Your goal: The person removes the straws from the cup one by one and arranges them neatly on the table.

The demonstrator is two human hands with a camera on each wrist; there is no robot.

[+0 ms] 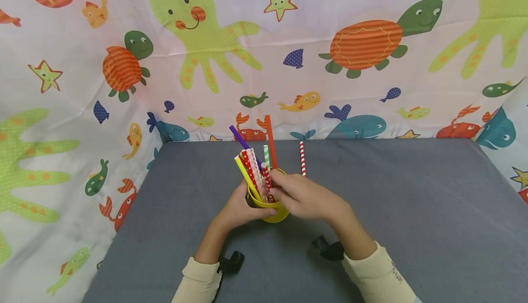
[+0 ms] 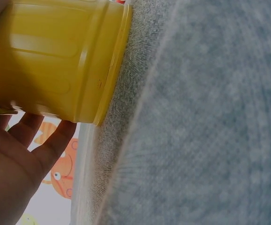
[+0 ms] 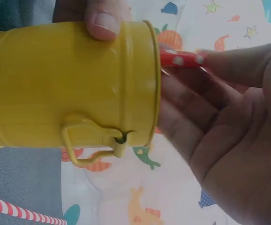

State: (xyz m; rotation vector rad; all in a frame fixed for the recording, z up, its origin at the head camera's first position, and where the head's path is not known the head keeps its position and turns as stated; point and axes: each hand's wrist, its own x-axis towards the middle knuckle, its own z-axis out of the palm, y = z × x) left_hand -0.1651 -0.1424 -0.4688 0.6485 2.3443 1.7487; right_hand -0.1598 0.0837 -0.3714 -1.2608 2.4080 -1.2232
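Within the gripping left hand (image 1: 238, 211) sits one yellow cylindrical bucket (image 3: 51, 89); the right hand (image 1: 304, 196) pinches one red white-dotted straw (image 3: 178, 58) (one red-and-white striped straw (image 1: 303, 158) lies beyond).

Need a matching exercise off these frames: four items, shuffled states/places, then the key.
Column 1
1. Round, yellow, metal-looking bucket
2. Plain orange straw
3. Red-and-white striped straw farthest right in the head view
4. Right grip

Column 2
A. Lying on the gray cloth, outside the bucket
B. Pinching a red straw with white dots at the bucket's rim
C. Held at its side by the left grip, straws inside
D. Standing in the bucket, its top highest of all straws in the head view

Pairs: 1-C, 2-D, 3-A, 4-B
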